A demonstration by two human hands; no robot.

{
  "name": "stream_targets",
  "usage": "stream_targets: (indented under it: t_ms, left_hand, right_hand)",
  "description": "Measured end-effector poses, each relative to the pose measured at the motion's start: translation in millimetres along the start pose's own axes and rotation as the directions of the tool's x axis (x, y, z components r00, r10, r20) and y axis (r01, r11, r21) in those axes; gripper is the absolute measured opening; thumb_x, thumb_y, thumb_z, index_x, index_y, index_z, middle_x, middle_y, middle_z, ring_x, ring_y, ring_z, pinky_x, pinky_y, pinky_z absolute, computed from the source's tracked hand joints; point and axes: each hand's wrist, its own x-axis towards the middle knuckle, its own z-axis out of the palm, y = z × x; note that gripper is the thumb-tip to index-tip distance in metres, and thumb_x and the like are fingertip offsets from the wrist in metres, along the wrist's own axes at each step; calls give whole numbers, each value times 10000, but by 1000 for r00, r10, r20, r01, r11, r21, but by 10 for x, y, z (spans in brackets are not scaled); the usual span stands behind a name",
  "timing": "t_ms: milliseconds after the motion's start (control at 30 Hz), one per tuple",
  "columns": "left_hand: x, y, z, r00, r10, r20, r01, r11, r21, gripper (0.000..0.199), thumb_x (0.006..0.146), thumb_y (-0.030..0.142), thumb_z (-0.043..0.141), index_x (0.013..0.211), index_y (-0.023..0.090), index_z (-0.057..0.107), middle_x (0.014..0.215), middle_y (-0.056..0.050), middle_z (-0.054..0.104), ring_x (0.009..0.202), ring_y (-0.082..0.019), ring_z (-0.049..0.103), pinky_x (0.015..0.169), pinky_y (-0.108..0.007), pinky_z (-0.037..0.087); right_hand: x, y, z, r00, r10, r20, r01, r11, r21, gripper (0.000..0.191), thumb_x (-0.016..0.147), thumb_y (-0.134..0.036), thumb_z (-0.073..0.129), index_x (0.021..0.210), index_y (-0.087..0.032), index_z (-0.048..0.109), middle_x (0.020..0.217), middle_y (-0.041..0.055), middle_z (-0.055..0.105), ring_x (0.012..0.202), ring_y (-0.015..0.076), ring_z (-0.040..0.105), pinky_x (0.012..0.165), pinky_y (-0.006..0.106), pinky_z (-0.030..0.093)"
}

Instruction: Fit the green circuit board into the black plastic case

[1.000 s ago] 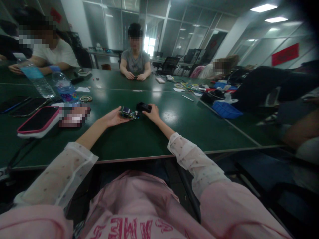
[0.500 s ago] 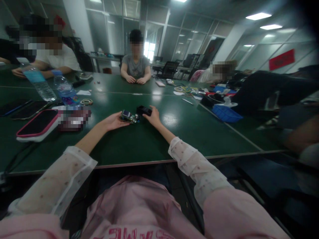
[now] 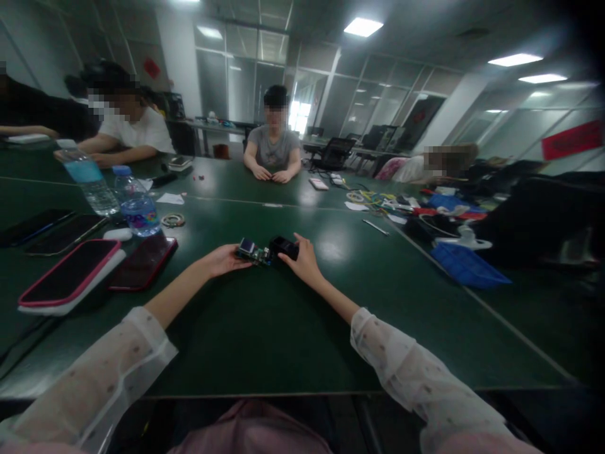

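My left hand is closed on the left end of a green circuit board, which carries a small square screen. Thumb and fingers of my right hand grip a small black case from its right side. Board and case are side by side above the green table, close together at the board's right end; whether they touch I cannot tell.
Left on the green table are phones, two plastic bottles and a roll of tape. A blue tray, cables and a pen-like rod lie right. A person sits opposite.
The view has tilted up, so hands, table and people appear lower in the picture. Both hands keep their hold on the board and the case.
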Motion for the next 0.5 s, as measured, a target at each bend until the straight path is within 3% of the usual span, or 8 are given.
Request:
stream_targets:
  t_ms: [133, 267, 433, 500]
  left_hand:
    - [-37, 34, 52, 999, -44, -25, 44, 999, 10, 406, 945, 181, 500, 1327, 47, 521, 1044, -220, 717, 953, -283, 734, 932, -382, 564]
    - [-92, 68, 127, 997, -44, -57, 44, 999, 4, 395, 935, 175, 538, 1300, 25, 530, 1085, -204, 708, 987, -270, 719, 1006, -391, 515]
    - [-127, 84, 149, 996, -67, -52, 69, 997, 43, 387, 953, 224, 542, 1313, 83, 529, 1188, -189, 682, 1060, -277, 694, 1020, -398, 505]
    - [-136, 83, 173, 997, -65, -51, 67, 997, 48, 352, 965, 221, 520, 1295, 99, 534, 1188, -179, 684, 1058, -271, 697, 1014, -398, 510]
  right_hand:
    - [-20, 20, 0, 997, -24, 76, 23, 1000, 9, 535, 824, -383, 660, 1307, -205, 516, 1169, 166, 549, 1120, 348, 559, 964, 561, 507]
    - [-62, 3, -59, 991, -53, 124, 47, 998, 48, 493, 832, -289, 631, 1290, -173, 489, 1171, 133, 540, 1093, 299, 574, 953, 521, 519]
    - [-47, -59, -60, 999, 50, -8, -48, 983, 177, 472, 880, -309, 615, 1304, -179, 451, 1181, 129, 536, 1091, 280, 566, 967, 513, 500]
    - [-36, -136, -40, 999, 39, -31, -30, 967, 252, 486, 901, -329, 606, 1336, -205, 428, 1209, 121, 532, 1117, 274, 558, 985, 507, 488]
